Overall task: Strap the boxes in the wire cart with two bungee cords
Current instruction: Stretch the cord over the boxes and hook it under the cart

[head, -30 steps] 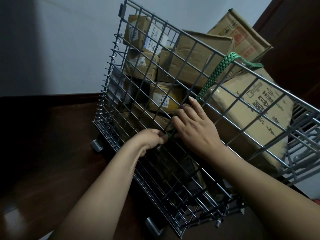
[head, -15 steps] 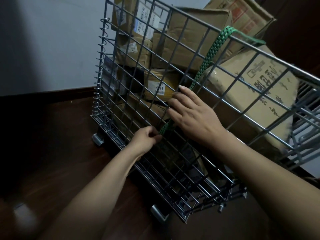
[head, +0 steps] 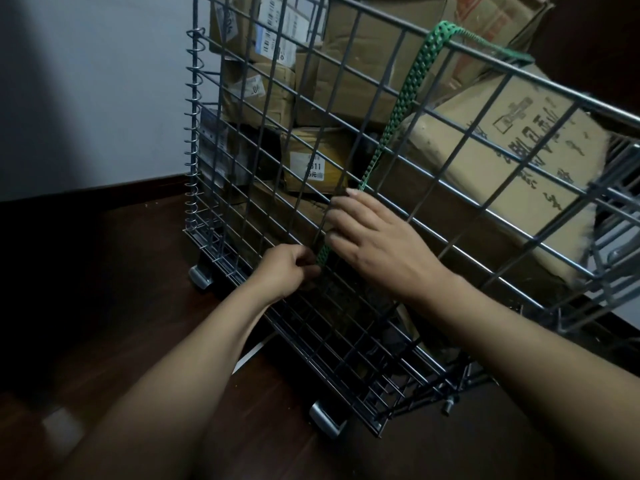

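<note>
A grey wire cart (head: 349, 57) stands in front of me, packed with several cardboard boxes (head: 377, 60). A green bungee cord (head: 401, 105) comes over the cart's top rail and runs down the outside of the near mesh wall. My left hand (head: 287, 271) pinches the cord's lower end low on the mesh, fingers curled. My right hand (head: 377, 244) lies on the mesh just right of the cord with its fingers straight, covering part of the cord. The cord's hook is hidden by my left fingers.
A spiral wire binds the cart's left corner (head: 192, 133). Castors (head: 201, 277) sit under the cart on the dark wooden floor (head: 86, 289). A pale wall (head: 104, 98) stands behind, with a dark door at the right edge.
The view has dropped and closed in on the cart. Both hands stay at the cord's lower end; my left hand has shifted slightly lower on the mesh.
</note>
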